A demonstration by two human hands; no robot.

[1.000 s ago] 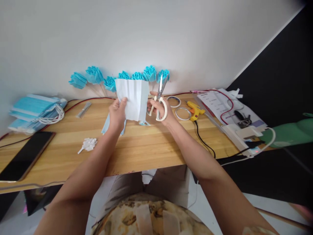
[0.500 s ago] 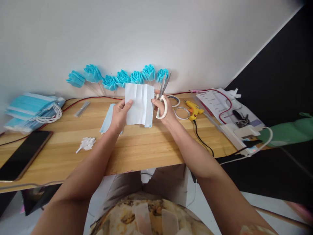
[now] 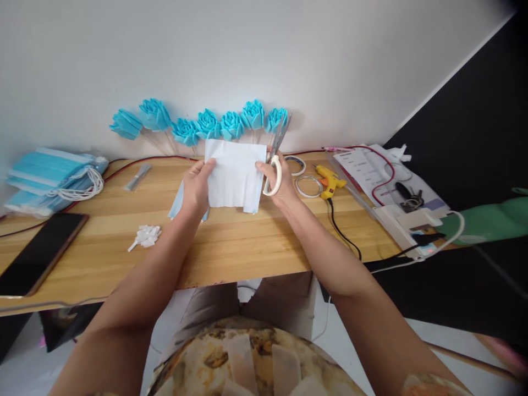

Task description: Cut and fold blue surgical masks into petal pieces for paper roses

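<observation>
Above the wooden desk (image 3: 231, 247) I hold up a white pleated mask sheet (image 3: 233, 176) between both hands. My left hand (image 3: 196, 187) pinches its left edge, thumb in front. My right hand (image 3: 276, 179) pinches the sheet's right edge and also grips cream-handled scissors (image 3: 274, 159), blades pointing up and nearly together. A light blue mask piece (image 3: 176, 201) lies on the desk behind my left hand.
Several blue mask-fabric roses (image 3: 198, 124) lean on the wall. At left lie a stack of blue masks (image 3: 49, 179), a metal strip (image 3: 138, 177), a phone (image 3: 39, 253) and white scraps (image 3: 145, 236). At right are tape rolls (image 3: 308, 186), a yellow glue gun (image 3: 330, 180), papers and a power strip (image 3: 406, 225).
The white sheet has been spread wider between both hands. My right hand with the scissors now pinches its right edge. The camera has tilted slightly.
</observation>
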